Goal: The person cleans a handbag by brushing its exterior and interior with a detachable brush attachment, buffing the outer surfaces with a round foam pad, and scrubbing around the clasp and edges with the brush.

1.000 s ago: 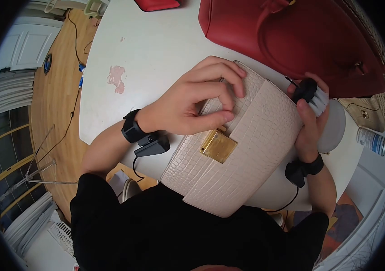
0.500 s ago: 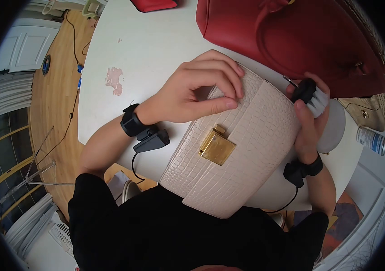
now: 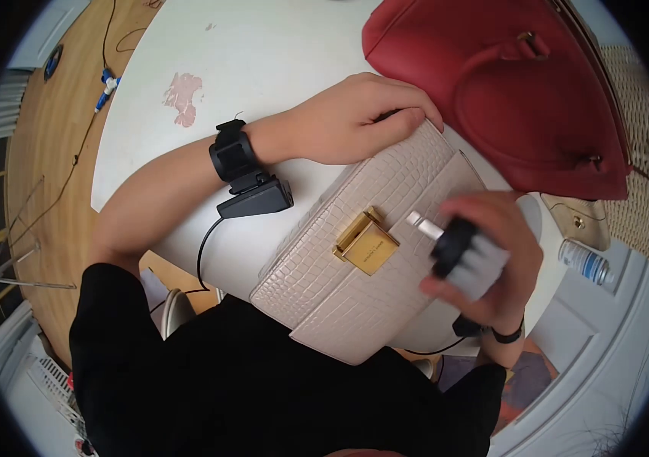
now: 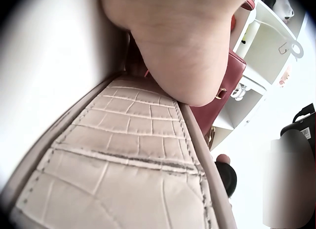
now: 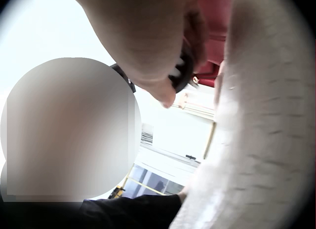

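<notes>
A cream crocodile-patterned handbag (image 3: 408, 190) with a gold clasp (image 3: 370, 247) leans tilted against the person's front. My left hand (image 3: 374, 118) grips its far-left edge, thumb on the near side and fingers reaching over the corner. In the left wrist view the stitched side of the bag (image 4: 133, 125) runs under the heel of that hand. My right hand (image 3: 496, 255) holds a small tool (image 3: 465, 255) with a black collar, a whitish ribbed body and a pale metallic tip. It is blurred, over the bag's right part, its tip pointing toward the clasp.
A large red handbag (image 3: 492, 99) stands at the back right of the white table (image 3: 141, 152). Beyond my right hand lie a small gold purse (image 3: 580, 221) and a spray can (image 3: 587, 263). A black cable (image 3: 202, 259) hangs from the left wrist camera.
My right hand has come from behind the bag's right edge to over its front, tool in hand. The left hand has moved from the bag's face to its far corner. The head view has shifted.
</notes>
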### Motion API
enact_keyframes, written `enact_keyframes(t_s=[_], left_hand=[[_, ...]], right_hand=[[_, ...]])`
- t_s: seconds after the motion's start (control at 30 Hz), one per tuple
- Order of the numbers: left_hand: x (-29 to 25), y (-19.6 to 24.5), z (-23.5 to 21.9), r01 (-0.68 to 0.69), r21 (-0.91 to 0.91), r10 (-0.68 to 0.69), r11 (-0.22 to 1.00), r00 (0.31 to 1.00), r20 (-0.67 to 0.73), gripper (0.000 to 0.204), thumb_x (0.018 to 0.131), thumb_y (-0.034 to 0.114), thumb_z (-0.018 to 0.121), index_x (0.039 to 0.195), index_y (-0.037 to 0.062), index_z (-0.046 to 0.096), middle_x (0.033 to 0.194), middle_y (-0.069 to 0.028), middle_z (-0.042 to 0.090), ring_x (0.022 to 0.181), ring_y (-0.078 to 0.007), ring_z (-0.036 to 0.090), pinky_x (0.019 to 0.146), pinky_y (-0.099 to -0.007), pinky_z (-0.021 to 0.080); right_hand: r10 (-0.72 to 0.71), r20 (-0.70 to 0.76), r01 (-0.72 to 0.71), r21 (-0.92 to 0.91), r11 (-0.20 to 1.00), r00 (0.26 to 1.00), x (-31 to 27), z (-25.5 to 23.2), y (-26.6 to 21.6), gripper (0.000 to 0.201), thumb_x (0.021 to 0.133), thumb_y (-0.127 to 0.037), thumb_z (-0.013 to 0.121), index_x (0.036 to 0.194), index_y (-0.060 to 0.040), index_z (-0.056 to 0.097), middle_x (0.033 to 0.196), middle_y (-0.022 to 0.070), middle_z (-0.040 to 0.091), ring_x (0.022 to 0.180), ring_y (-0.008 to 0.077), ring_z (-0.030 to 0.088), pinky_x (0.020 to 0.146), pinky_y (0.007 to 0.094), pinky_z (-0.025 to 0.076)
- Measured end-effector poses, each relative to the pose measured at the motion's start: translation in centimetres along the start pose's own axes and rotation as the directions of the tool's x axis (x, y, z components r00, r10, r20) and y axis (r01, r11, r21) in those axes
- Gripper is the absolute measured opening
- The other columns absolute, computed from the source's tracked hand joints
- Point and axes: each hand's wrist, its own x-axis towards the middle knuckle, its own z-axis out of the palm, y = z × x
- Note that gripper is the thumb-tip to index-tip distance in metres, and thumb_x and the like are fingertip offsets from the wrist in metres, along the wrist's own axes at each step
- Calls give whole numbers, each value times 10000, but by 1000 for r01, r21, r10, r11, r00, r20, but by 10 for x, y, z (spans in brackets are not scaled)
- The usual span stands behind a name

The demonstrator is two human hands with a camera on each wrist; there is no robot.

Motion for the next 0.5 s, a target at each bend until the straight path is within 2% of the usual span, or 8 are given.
enact_keyframes(t_s=[0.07, 0.1, 0.27, 0.33, 0.37, 0.43, 0.47, 0.5], left_hand=[[-2, 2, -1, 36, -18, -37, 999, 999, -31, 270, 1047, 82, 448, 1143, 0, 687, 1002, -115, 718, 889, -197, 683, 798, -326, 525], [-3, 2, -1, 75, -38, -77, 996, 996, -45, 256, 1017, 32, 457, 1126, -6, 685, 997, -114, 718, 891, -188, 679, 800, -318, 525], [-9, -2, -4, 101, -62, -109, 993, 983, -146, 324, 867, -134, 433, 1064, -26, 666, 977, -108, 708, 886, -175, 665, 808, -304, 524], [-10, -3, -5, 97, -105, -115, 990, 976, -186, 340, 820, -175, 425, 1027, -32, 654, 964, -105, 702, 881, -168, 660, 809, -302, 525], [-11, -4, -5, 108, -123, -133, 987, 968, -215, 292, 806, -185, 431, 948, -28, 632, 918, -100, 686, 856, -166, 652, 781, -302, 519], [-13, -4, -7, 123, -150, -159, 981, 952, -260, 255, 792, -195, 437, 869, -25, 611, 872, -94, 669, 830, -163, 644, 754, -303, 514], [-13, -2, -9, 161, -121, -185, 979, 957, -222, 233, 759, -204, 445, 799, -18, 581, 827, -89, 647, 790, -162, 621, 711, -303, 493], [-13, -1, -11, 199, -92, -213, 976, 960, -179, 223, 726, -212, 453, 729, -12, 551, 782, -84, 624, 750, -161, 599, 669, -304, 472]], right_hand=[[14, 210, -23, 44, 999, 978, 7, 2, -12, 658, 711, -291, 941, 1235, -3, 666, 1040, 131, 686, 889, 291, 699, 746, 381, 563], [-12, 229, -6, 75, 997, 973, 10, 8, -14, 614, 741, -310, 917, 1219, -4, 680, 1025, 138, 673, 826, 288, 692, 691, 375, 565], [-17, 239, -2, 79, 997, 971, 22, 20, -13, 578, 728, -249, 897, 1184, 12, 657, 941, 145, 662, 742, 290, 680, 632, 375, 560], [86, 272, -118, 104, 988, 958, 21, 15, -5, 584, 696, -204, 886, 1177, 16, 639, 923, 156, 664, 734, 299, 681, 633, 374, 562], [140, 246, -166, 89, 982, 959, 18, 12, -8, 573, 670, -149, 855, 1171, 13, 628, 961, 175, 677, 749, 306, 694, 646, 370, 569], [101, 226, -113, 41, 993, 969, 18, 8, -8, 570, 664, -130, 840, 1174, 12, 629, 987, 182, 686, 760, 311, 702, 652, 365, 575], [60, 188, -60, -6, 998, 980, 18, 5, -8, 568, 657, -110, 826, 1177, 11, 630, 1014, 190, 695, 771, 317, 709, 658, 360, 580], [112, 212, -128, 63, 990, 971, 16, 4, -14, 559, 638, -76, 790, 1169, 4, 635, 1050, 195, 703, 785, 322, 718, 648, 354, 587]])
